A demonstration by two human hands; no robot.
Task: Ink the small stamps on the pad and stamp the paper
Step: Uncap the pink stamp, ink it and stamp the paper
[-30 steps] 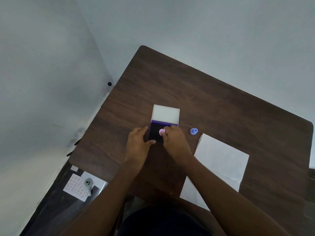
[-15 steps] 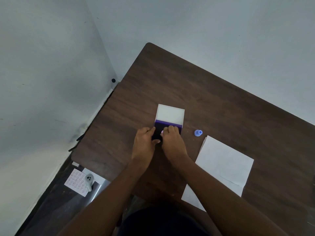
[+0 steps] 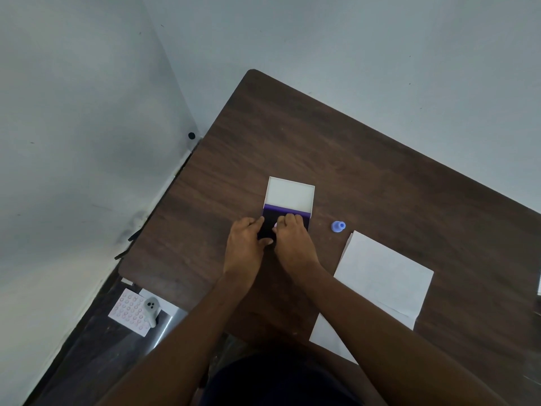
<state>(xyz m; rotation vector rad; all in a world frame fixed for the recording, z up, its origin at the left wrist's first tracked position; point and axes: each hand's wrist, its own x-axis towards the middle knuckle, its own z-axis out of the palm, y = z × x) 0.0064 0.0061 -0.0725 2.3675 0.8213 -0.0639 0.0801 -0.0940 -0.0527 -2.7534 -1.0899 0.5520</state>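
An ink pad (image 3: 270, 217) with a dark purple surface lies open on the brown table (image 3: 366, 159), its white lid (image 3: 290, 194) folded back behind it. My right hand (image 3: 292, 240) presses a small pink stamp (image 3: 275, 225) down on the pad; only a sliver of the stamp shows between my fingers. My left hand (image 3: 245, 244) rests against the pad's left edge, thumb touching its near corner. A small blue stamp (image 3: 338, 226) stands on the table to the right of the pad. White paper (image 3: 383, 273) lies further right, near my right forearm.
Walls close in on the table's far and left sides. On the floor at lower left lie a dotted white sheet (image 3: 128, 312) and a small grey device (image 3: 151, 307). A further white sheet (image 3: 330, 338) lies under the paper at the table's near edge.
My left hand has closed in from beside the pad to touch its left edge. My right hand has lowered over the pink stamp, hiding most of it. The head camera shifted slightly.
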